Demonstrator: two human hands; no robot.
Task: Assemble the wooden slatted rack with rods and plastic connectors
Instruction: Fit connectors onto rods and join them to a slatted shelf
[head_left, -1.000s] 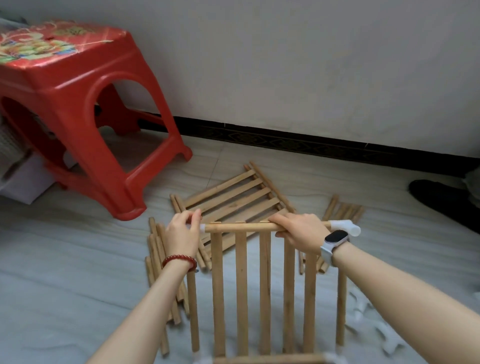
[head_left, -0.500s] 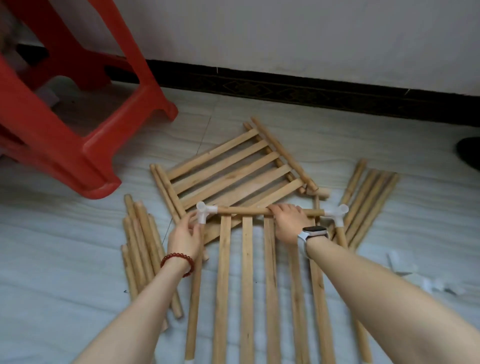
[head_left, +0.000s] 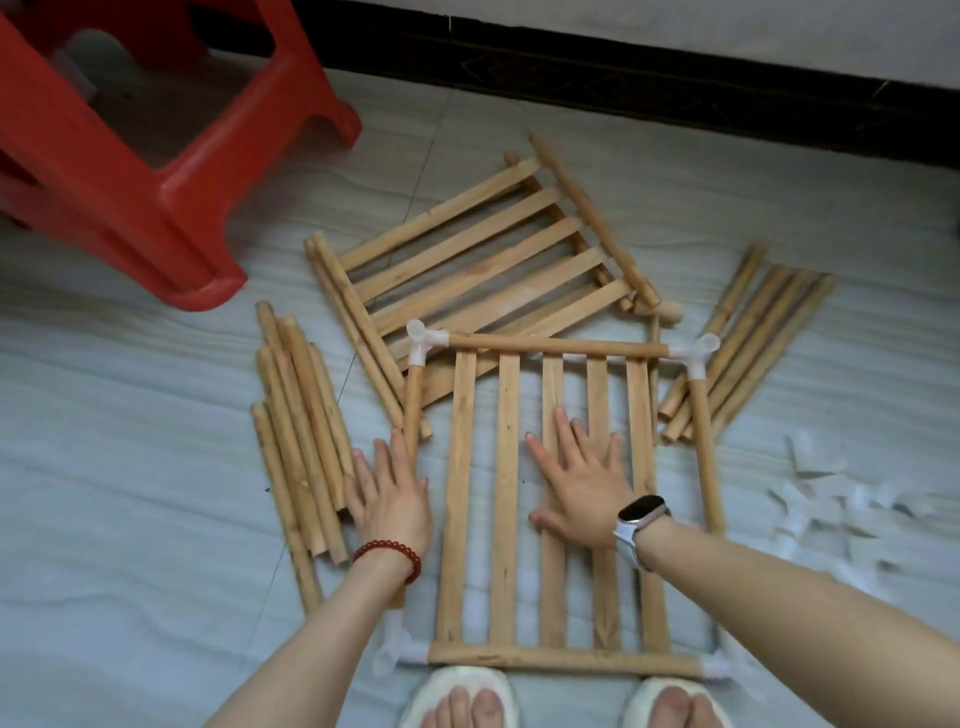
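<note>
A slatted wooden panel (head_left: 506, 499) lies flat on the floor in front of me, framed by rods joined with white plastic connectors at its far left (head_left: 423, 343) and far right (head_left: 696, 356) corners. My right hand (head_left: 582, 483) lies flat with spread fingers on the middle slats. My left hand (head_left: 387, 493) rests flat with straight fingers on the floor beside the panel's left rod (head_left: 413, 402). A second slatted panel (head_left: 483, 260) lies skewed behind the first, partly under it.
Loose rods lie in a bundle at the left (head_left: 298, 436) and another at the right (head_left: 748, 343). Spare white connectors (head_left: 831, 504) are scattered at the right. A red plastic stool (head_left: 119, 171) stands at the far left. My feet in white slippers (head_left: 462, 699) are at the panel's near edge.
The panel went from held upright to lying flat on the floor. Both hands let go of its top rod and corner and now lie flat, lower down.
</note>
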